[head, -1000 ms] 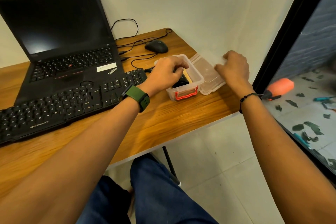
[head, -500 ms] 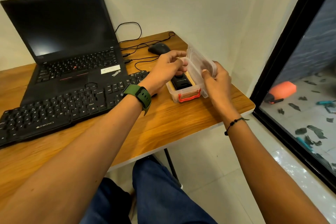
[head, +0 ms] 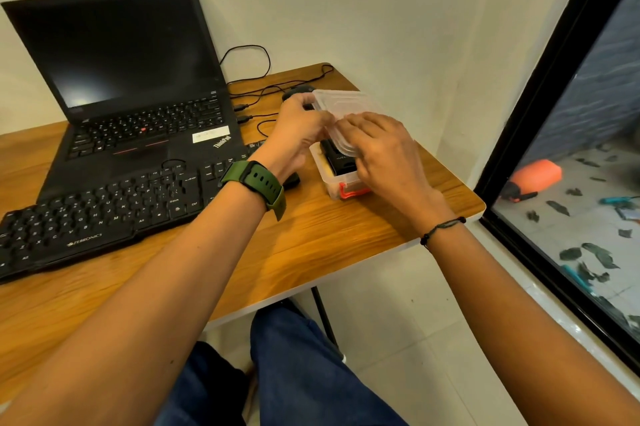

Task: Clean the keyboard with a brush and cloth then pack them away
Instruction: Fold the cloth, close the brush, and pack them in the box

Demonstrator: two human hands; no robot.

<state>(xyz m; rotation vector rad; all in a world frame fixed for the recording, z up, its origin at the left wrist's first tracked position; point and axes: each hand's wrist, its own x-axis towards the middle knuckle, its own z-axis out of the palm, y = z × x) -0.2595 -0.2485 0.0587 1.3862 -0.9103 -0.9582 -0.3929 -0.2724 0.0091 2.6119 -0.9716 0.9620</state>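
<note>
Keyboard (head: 104,207) lies flat on the wooden desk (head: 311,245), left of both hands, untouched. Clear plastic box (head: 341,180) with orange latch stands near the desk's right edge, holding a black item. Clear lid (head: 341,103) is tilted over it, gripped by left hand (head: 299,135) at its left edge; right hand (head: 381,152) pinches its near edge.

I count: two hands, left (head: 298,135) and right (head: 381,155). One keyboard (head: 97,214) at 9 o'clock. One laptop (head: 128,93) at 10 o'clock. One box (head: 334,185), one lid (head: 346,107), one mouse (head: 294,90) at 12 o'clock. One table (head: 311,245). One watch (head: 256,183).
</note>
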